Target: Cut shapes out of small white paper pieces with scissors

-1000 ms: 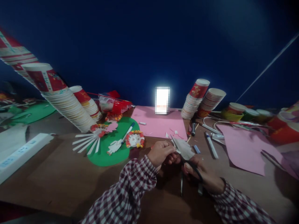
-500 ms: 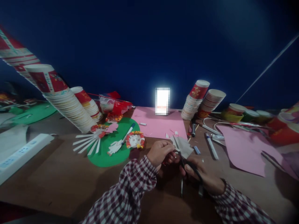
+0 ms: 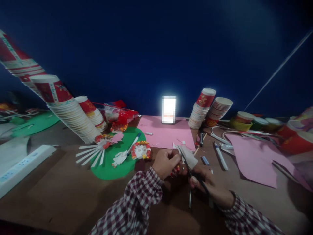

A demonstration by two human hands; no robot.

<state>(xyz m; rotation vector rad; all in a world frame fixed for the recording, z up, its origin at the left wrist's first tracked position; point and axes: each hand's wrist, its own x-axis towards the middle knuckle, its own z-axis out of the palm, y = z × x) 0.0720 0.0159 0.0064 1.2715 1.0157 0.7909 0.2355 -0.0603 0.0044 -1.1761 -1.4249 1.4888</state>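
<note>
Pinching between thumb and fingers of the left hand (image 3: 166, 163), near half past five in the view, a small piece (image 3: 177, 168), mostly hidden, with some red showing. Gripping in the right hand (image 3: 206, 182), toward half past four, dark-handled scissors (image 3: 187, 162), angled toward eleven o'clock close beside the left fingertips. Just past the blades at twelve o'clock, white paper (image 3: 190, 155), held or lying loose, cannot tell. Farther off from the scissors, a pink sheet (image 3: 163, 130) toward eleven, a green sheet (image 3: 105, 171) at nine, a marker (image 3: 220, 156) near three.
</note>
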